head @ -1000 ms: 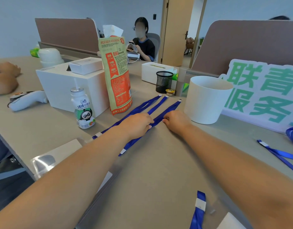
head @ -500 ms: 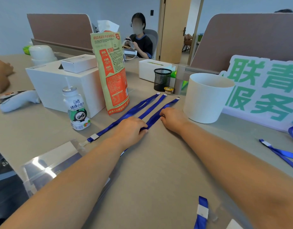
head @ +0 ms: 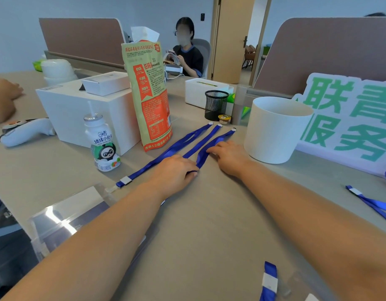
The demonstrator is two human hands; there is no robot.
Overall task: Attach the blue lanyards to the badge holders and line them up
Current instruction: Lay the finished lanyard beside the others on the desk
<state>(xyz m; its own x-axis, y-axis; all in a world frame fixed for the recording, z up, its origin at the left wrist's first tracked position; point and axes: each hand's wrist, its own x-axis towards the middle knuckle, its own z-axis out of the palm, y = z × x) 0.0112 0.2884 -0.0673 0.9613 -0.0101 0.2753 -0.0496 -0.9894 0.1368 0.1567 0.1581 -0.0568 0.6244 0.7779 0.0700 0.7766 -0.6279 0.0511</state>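
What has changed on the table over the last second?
The left hand slid back toward the person along the blue lanyards, resting on them. The right hand kept pressing the rightmost lanyard; the lanyards' far ends and the white bucket stayed put.

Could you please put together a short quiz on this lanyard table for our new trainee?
1. True or false: the white round tub stands right of the three blue fabric lanyards lying side by side.
2. What does the right hand touch with its fingers? A the rightmost lanyard; B a black mesh cup; C a drink bottle.
3. Fill in: the left hand rests flat on the ___.
Key: 1 true; 2 A; 3 lanyards.
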